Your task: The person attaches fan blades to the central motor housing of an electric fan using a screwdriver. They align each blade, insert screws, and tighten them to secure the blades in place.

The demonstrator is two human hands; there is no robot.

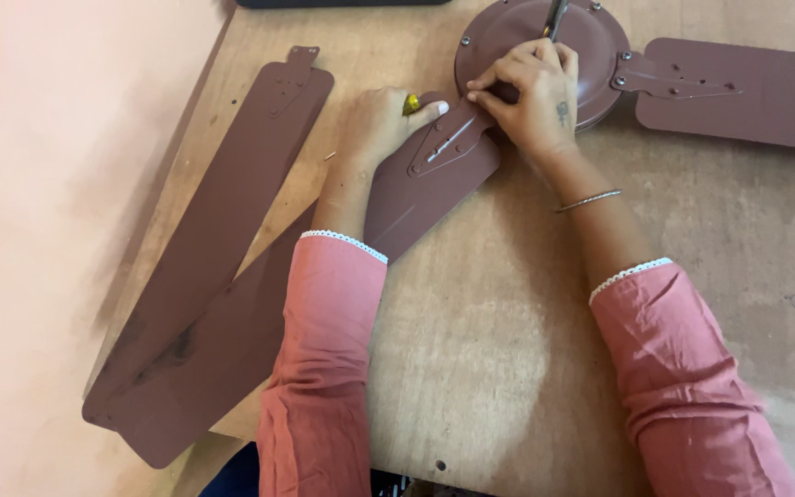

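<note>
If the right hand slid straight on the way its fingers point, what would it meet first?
The right hand points left along the round brown fan motor housing's edge; it would likely meet the left hand's thumb first.

Fingertips of right hand [531, 92] curled under, hidden against rim of motor housing [517, 32]; anything pinched there not discernible. Housing top cut by upper frame edge. Metal tool [556, 17] mostly out of frame, kind unclear. Attached blade [738, 92] cropped at right edge. Middle blade [416, 184] partly covered by left hand [384, 124] and forearm. Dark object [342, 3] at top edge, only sliver visible. Small item on table [329, 156] too tiny to identify.
</note>
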